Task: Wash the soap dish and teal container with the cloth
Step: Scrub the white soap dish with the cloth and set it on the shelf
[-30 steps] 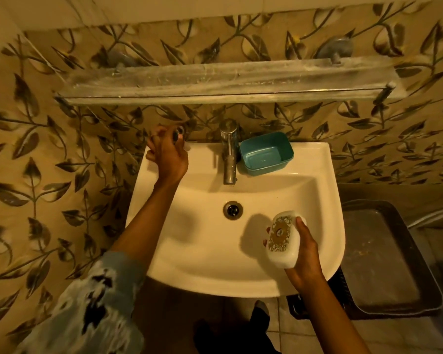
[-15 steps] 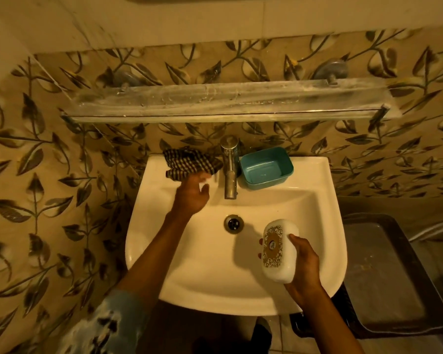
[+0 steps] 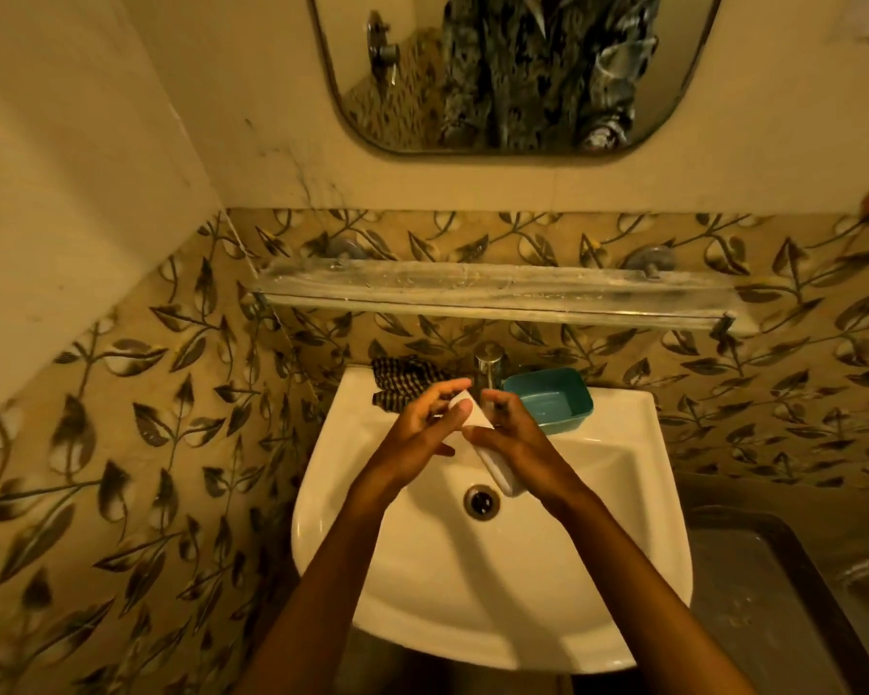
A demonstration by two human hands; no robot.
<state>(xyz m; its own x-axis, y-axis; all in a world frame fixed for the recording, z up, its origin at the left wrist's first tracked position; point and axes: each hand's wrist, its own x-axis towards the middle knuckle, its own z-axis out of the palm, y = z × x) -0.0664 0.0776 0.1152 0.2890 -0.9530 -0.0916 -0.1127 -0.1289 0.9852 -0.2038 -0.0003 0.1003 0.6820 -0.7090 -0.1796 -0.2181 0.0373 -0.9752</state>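
Observation:
Both hands meet over the white sink (image 3: 623,569), just below the tap (image 3: 489,366). My right hand (image 3: 515,438) grips the white soap dish (image 3: 497,466), held on edge with its long side pointing toward the tap. My left hand (image 3: 422,428) touches the dish's upper end with thumb and fingertips. The teal container (image 3: 553,401) stands open and upright on the sink's back ledge, right of the tap. A dark checked cloth (image 3: 402,381) lies bunched on the ledge left of the tap, behind my left hand.
A glass shelf (image 3: 492,293) runs along the patterned wall above the tap, with a mirror (image 3: 512,72) higher up. The drain (image 3: 481,501) sits mid-basin. A dark metal tray (image 3: 773,604) lies at the right of the sink.
My left hand left the cloth on the ledge and came to the soap dish. My right hand carried the dish up from the basin's front toward the tap. The camera tilted up.

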